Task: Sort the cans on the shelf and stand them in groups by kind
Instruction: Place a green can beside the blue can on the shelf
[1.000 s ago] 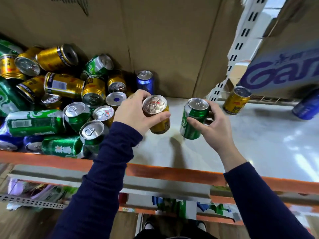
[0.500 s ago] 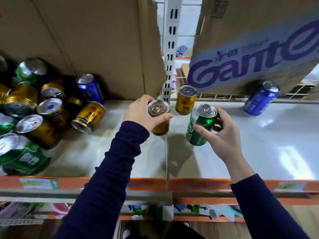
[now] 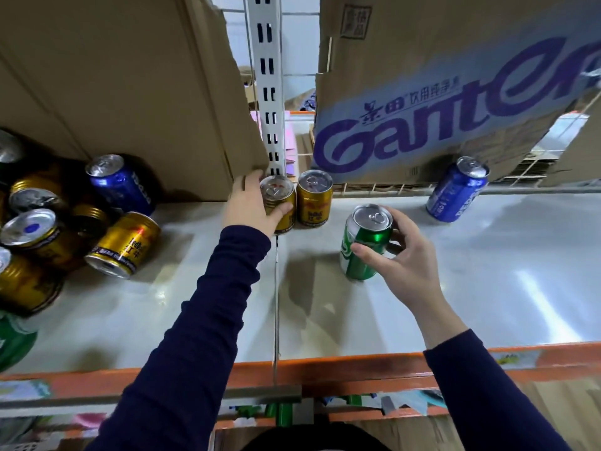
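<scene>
The left hand (image 3: 248,206) curls round a short gold metal can (image 3: 279,203), holding it upright just beside a matching gold can (image 3: 314,203) at the back of the pale shelf (image 3: 455,288), likely to pair the two by kind. The right hand (image 3: 400,255) grips a tilted green metal can (image 3: 364,242) kept apart from them, probably to start its own group.

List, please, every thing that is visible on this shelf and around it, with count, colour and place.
held gold can: one, gold, back of shelf
standing gold can: one, gold, right beside it
green can: one, green, held, shelf middle
blue can: one, blue, upright, far right
can pile: several, mostly gold, shelf left
boxes: two, brown, behind
shelf: one, pale, orange edge
left hand: grips held gold can
right hand: grips green can
</scene>
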A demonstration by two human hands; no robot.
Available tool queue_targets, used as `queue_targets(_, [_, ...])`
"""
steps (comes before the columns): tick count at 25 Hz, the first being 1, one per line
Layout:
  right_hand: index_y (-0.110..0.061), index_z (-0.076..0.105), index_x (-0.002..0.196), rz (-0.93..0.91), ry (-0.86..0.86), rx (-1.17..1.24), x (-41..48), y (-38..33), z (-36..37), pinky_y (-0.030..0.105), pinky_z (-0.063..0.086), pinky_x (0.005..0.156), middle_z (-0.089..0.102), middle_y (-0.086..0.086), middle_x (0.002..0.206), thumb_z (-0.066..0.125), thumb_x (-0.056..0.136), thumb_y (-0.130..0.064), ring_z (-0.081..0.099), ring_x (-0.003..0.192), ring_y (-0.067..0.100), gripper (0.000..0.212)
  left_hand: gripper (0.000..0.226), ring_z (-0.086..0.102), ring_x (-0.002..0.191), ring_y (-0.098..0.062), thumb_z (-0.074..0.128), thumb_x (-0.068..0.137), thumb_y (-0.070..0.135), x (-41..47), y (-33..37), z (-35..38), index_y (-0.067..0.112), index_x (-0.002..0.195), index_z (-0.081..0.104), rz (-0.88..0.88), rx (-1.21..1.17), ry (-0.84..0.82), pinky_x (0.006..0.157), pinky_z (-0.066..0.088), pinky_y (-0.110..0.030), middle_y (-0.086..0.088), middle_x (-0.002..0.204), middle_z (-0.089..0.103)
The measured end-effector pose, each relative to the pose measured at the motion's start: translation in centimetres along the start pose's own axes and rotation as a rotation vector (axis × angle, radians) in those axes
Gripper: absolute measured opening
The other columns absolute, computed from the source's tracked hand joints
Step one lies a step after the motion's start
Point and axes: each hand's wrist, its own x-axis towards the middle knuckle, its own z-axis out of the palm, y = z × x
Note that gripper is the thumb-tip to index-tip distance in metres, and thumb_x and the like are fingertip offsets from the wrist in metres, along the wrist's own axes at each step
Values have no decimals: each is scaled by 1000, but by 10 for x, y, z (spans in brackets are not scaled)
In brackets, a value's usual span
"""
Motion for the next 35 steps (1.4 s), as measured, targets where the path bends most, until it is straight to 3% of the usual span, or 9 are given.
queue_targets(3, [-42, 56, 116, 24, 27, 1, 1, 1, -4, 38, 55, 88, 67, -19, 109, 80, 63, -50, 64, 100, 10, 58, 54, 46, 116, -32, 66, 83, 38, -16, 5, -1, 10, 127, 52, 157, 57, 65, 101, 29, -34, -13, 127, 52])
queue_targets(8, [-30, 58, 120, 74, 100, 22, 1, 12, -33, 42, 54, 88, 68, -12, 108, 82, 64, -40, 65, 98, 14, 61, 30, 57, 99, -30, 69, 80, 21, -53, 42, 15, 5, 106, 65, 404, -68, 169, 89, 44, -38, -11, 106, 65])
queue_targets(11, [-30, 58, 118, 94, 134, 30, 4, 25, -66, 39, 56, 83, 69, -11, 106, 82, 64, -35, 66, 94, 17, 59, 32, 59, 100, -28, 67, 83, 25, -67, 75, 46, 7, 110, 64, 397, -65, 30, 87, 47, -37, -9, 108, 64])
queue_targets(16, [-24, 59, 117, 106, 129, 17, 18, 59, -161, 35, 55, 83, 69, -11, 105, 82, 67, -25, 65, 92, 15, 55, 42, 50, 116, -20, 52, 90, 41, -95, 138, 107, 18, 126, 55, 335, 44, -217, 97, 38, -34, -1, 125, 58])
queue_targets(18, [-28, 58, 116, 134, 132, -21, 29, 79, -211, 42, 54, 87, 68, -11, 106, 83, 69, -19, 64, 94, 16, 53, 43, 49, 116, -21, 54, 90, 41, -110, 161, 128, 16, 126, 55, 345, 39, -234, 97, 38, -33, -1, 124, 57])
queue_targets(21, [-16, 58, 119, 169, 144, -60, 52, 108, -273, 46, 53, 88, 67, 0, 109, 81, 74, -11, 63, 99, 22, 51, 47, 46, 119, -23, 54, 90, 41, -125, 190, 156, 14, 128, 53, 306, 80, -236, 98, 36, -35, -3, 127, 55])
queue_targets(26, [-10, 55, 125, 171, 214, -145, 93, 140, -326, 28, 52, 84, 65, 2, 114, 80, 74, -20, 60, 99, 12, 58, 42, 45, 115, -26, 53, 90, 43, -138, 210, 181, 14, 119, 60, 260, 259, -205, 93, 35, -39, -4, 123, 55])
queue_targets(31, [-13, 55, 127, 187, 303, -125, 128, 164, -336, 25, 51, 87, 64, -1, 116, 79, 74, -24, 60, 103, 12, 59, 48, 50, 107, -27, 46, 82, 47, -136, 210, 179, 13, 110, 65, 256, 256, -157, 86, 40, -41, -3, 112, 60])
queue_targets(35, [-11, 49, 133, 187, 314, -150, 134, 181, -333, -4, 38, 74, 59, 0, 120, 77, 79, -23, 54, 103, 9, 62, 48, 52, 104, -26, 47, 82, 48, -135, 210, 180, 13, 108, 66, 238, 250, -147, 84, 42, -41, -3, 109, 61])
